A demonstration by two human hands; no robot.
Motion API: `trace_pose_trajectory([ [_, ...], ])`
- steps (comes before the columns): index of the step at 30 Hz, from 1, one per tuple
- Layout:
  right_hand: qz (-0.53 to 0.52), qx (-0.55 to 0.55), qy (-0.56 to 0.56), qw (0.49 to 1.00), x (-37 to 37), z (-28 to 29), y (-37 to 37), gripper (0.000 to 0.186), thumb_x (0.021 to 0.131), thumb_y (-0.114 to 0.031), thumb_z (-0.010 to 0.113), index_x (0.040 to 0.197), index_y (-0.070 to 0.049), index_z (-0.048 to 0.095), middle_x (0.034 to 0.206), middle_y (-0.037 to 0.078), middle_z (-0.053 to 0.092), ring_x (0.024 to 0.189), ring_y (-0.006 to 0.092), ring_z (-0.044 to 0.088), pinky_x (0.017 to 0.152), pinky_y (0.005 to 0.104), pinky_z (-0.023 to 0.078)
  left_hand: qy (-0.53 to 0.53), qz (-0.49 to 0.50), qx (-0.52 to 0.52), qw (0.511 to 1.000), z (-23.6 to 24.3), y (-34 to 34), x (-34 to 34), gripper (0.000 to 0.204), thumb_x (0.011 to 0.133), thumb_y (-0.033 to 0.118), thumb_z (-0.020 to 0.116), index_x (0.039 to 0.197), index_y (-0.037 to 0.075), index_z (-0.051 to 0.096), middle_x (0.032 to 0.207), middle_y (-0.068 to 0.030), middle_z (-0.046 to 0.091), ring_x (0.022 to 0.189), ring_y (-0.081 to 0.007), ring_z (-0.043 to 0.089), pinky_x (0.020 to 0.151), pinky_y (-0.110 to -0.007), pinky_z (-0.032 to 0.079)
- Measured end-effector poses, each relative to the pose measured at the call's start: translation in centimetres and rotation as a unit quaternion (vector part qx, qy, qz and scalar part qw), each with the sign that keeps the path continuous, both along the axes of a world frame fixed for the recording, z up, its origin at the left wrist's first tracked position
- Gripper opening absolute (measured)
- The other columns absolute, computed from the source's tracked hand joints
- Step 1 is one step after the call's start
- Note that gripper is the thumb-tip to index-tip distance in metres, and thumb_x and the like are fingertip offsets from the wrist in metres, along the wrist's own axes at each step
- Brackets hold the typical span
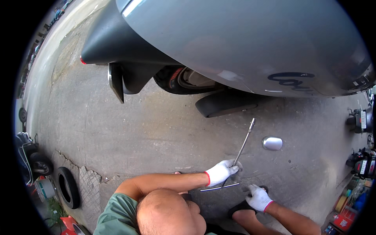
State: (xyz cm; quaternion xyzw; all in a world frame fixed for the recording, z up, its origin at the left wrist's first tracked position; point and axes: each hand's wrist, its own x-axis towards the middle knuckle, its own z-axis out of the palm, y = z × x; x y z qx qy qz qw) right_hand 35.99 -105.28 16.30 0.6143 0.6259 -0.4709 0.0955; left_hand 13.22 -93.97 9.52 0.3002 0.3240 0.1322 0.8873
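Note:
My left hand (221, 172), in a white, red-cuffed glove, grips a long steel T-handle wrench (246, 137); its shaft slants up to the right, its crossbar low. My right hand (258, 197), gloved alike, has loosely bent, parted fingers with nothing visible in them, over a foot in a black sandal (239, 209). A silver oval piece (272, 143) lies on the concrete right of the wrench. Above hangs the grey body (235, 39) of a vehicle, with a black tyre (168, 78) partly hidden beneath and a black elongated part (223, 105) below it.
A loose tyre (68, 188) lies on cracked pavement (90, 180) at left, near a parked scooter (29, 156). More scooters (360, 164) and assorted clutter (346, 207) line the right side. A bald head (164, 207) and green sleeve (113, 215) fill the lower edge.

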Motion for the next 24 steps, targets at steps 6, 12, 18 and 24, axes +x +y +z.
trace_pose_trajectory([
  [6,-0.04,0.179,-0.075,0.98,-5.1,2.5,-2.5,0.065,0.071,-0.007,0.066,0.131,0.006,0.047,0.135,0.031,0.048,0.1,0.0474,0.061,0.086,0.0516,0.05,-0.073,0.065,-0.185,0.978,3.0,-1.2,2.3,0.017,0.103,0.011,0.05,0.114,0.003,0.061,0.102,-0.006,0.065,0.094,-0.014,0.061,0.084,-0.03,0.051],
  [12,-0.12,0.208,-0.045,0.97,-4.9,2.9,-4.9,0.046,0.075,-0.005,0.07,0.118,0.001,0.054,0.125,0.028,0.055,0.102,0.0485,0.06,0.084,0.0533,0.052,-0.071,0.03,-0.094,0.993,4.2,-1.4,3.3,0.018,0.103,0.014,0.052,0.117,0.006,0.061,0.101,-0.0016,0.059,0.093,-0.0099,0.056,0.082,-0.028,0.051],
  [18,-0.175,0.216,-0.051,0.959,-5.4,3.2,-5.1,0.035,0.077,-0.003,0.068,0.11,0.001,0.056,0.119,0.027,0.057,0.105,0.0496,0.057,0.093,0.0539,0.047,-0.068,0.006,-0.066,0.995,5.2,-0.4,3.3,0.019,0.103,0.017,0.052,0.118,0.008,0.061,0.1,0.0006,0.056,0.092,-0.0073,0.053,0.079,-0.028,0.051],
  [24,-0.189,0.231,-0.038,0.954,-5.7,4.0,-3.2,0.036,0.072,-0.004,0.062,0.106,0.005,0.055,0.117,0.028,0.056,0.112,0.0501,0.052,0.109,0.0596,0.027,-0.071,0.052,-0.072,0.994,5.7,-0.2,3.4,0.02,0.103,0.02,0.054,0.117,0.008,0.062,0.1,0.0018,0.058,0.093,-0.0069,0.054,0.077,-0.027,0.05],
])
